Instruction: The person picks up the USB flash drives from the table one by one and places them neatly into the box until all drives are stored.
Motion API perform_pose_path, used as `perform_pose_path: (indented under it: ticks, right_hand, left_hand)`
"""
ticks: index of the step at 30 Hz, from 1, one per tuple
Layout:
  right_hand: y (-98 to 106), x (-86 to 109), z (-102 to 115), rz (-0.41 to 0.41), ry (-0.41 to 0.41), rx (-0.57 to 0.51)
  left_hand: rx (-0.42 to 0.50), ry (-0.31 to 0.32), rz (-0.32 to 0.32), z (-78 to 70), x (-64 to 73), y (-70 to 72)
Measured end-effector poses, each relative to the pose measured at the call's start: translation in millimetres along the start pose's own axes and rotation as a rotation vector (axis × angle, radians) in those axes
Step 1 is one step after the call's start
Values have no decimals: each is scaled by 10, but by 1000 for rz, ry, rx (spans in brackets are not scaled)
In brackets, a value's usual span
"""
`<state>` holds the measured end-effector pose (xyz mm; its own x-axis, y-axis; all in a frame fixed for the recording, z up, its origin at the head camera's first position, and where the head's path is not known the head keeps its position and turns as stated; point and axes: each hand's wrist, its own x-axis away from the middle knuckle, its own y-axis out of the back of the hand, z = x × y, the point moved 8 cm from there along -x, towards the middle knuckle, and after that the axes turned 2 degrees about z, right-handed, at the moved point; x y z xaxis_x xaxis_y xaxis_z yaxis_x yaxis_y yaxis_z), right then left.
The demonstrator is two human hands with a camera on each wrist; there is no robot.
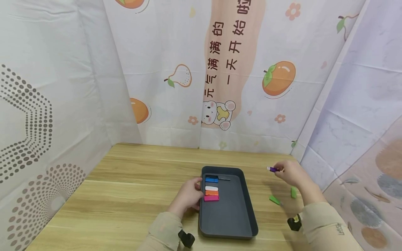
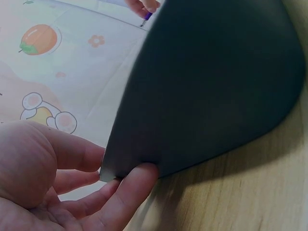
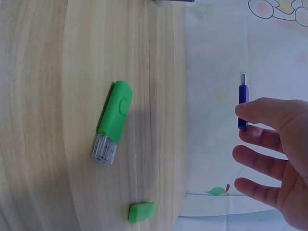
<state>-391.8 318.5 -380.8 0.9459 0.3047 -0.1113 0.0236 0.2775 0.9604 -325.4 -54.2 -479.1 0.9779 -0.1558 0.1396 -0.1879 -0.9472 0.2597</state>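
My right hand (image 1: 290,171) pinches a purple USB flash drive (image 3: 243,94) between thumb and index finger, above the table to the right of the tray. Its metal plug points left in the head view. At the left side of a dark grey tray (image 1: 227,219), my left hand (image 1: 188,195) grips the wall with its fingertips. Along the tray's left inner side lie several small sticks in a column, among them a blue one (image 1: 211,180), a white one (image 1: 211,188), an orange one (image 1: 211,193) and a pink one (image 1: 211,198).
A green USB flash drive (image 3: 115,110) with its plug bare lies on the wooden table (image 1: 141,181), right of the tray. Near it is a small green cap (image 3: 142,212). A slim dark piece (image 1: 224,179) lies inside the tray. Printed curtains (image 1: 176,104) enclose the table.
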Motion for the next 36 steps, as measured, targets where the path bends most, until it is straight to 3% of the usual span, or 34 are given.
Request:
perform_pose_path:
  ticks: [14,26,36]
  right_hand:
    - [56,-53,123,-3,-23,27]
    - [50,-141,267,-5,7,93]
    - [-58,-234,385,22,5,8]
  left_hand:
    - [2,-5,-1,-18,18,3]
    - [-3,4,-1,-17,16,10]
    - [-3,5,1,-22,21,6]
